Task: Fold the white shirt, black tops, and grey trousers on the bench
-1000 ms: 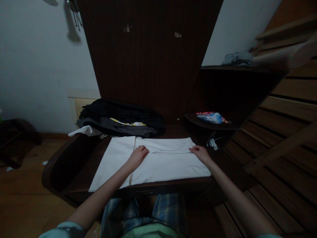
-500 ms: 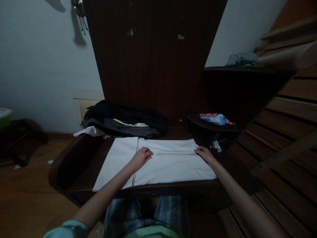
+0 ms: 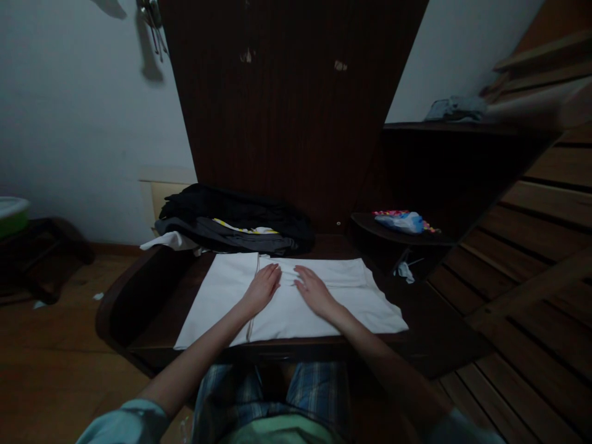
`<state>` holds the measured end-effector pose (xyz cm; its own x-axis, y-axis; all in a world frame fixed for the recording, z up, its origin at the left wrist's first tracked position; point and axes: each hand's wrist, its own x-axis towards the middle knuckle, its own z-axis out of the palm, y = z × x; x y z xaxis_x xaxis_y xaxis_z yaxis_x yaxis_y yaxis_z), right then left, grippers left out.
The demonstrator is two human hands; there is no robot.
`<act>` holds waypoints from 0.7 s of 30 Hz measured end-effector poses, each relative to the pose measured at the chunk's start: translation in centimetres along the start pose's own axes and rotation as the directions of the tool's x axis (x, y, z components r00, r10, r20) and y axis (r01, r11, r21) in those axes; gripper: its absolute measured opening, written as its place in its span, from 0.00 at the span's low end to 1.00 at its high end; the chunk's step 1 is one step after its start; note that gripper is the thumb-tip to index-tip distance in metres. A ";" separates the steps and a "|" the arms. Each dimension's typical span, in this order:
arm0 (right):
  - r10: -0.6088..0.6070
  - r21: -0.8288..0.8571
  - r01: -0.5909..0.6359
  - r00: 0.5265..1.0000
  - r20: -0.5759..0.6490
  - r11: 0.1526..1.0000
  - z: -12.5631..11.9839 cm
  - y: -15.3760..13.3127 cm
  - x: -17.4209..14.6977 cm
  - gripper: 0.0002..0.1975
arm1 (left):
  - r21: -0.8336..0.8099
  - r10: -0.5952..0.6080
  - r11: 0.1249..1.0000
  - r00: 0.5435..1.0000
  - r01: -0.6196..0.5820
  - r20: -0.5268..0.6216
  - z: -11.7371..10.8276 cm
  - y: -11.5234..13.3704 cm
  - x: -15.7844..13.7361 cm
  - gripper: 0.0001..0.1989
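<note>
Resting on white cloth [image 3: 289,317] are both grips [image 3: 263,288] [image 3: 316,292].

The left grip [image 3: 263,290] and right grip [image 3: 315,292] rest on white cloth [image 3: 361,311].

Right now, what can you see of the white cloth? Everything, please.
The white cloth looks like plain fabric, folded in layers and slightly wrinkled, with one layer's edge running across it by the left hand. It lies flat on the dark bench, in front of the dark clothes. Left hand and right hand rest on it, fingers extended.
</note>
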<state>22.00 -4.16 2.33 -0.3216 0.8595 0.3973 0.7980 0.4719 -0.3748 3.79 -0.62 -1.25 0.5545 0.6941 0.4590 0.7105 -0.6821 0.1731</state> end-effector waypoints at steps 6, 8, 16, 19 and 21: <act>-0.010 -0.052 0.024 0.967 0.256 0.998 2.9 -2.4 0.1 0.30 | 0.088 0.036 0.995 0.985 -0.051 0.168 0.7 -0.4 -0.1 0.20; 0.061 -0.111 -0.028 0.951 0.303 0.993 2.5 -0.8 -0.4 0.31 | 0.128 0.009 0.991 0.980 -0.035 0.201 0.6 -0.2 -0.1 0.22; 0.348 -0.344 -0.261 0.911 0.222 0.902 -1.6 8.2 -4.4 0.33 | 0.175 -0.040 0.985 0.966 -0.006 0.256 0.2 0.1 0.0 0.26; 0.449 -0.412 -0.365 0.884 0.128 0.835 -3.2 11.3 -6.3 0.31 | 0.159 -0.047 0.987 0.964 0.006 0.261 0.1 0.2 -0.1 0.25; 0.509 -0.440 -0.426 0.856 0.086 0.790 -4.2 12.8 -7.2 0.30 | 0.146 -0.056 0.989 0.962 0.017 0.265 0.0 0.3 -0.1 0.25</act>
<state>36.65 -5.17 -1.80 0.0876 0.9931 0.0775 0.9920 -0.0799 -0.0975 3.93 -0.94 -1.21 0.6089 0.7675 0.2007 0.7758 -0.6289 0.0515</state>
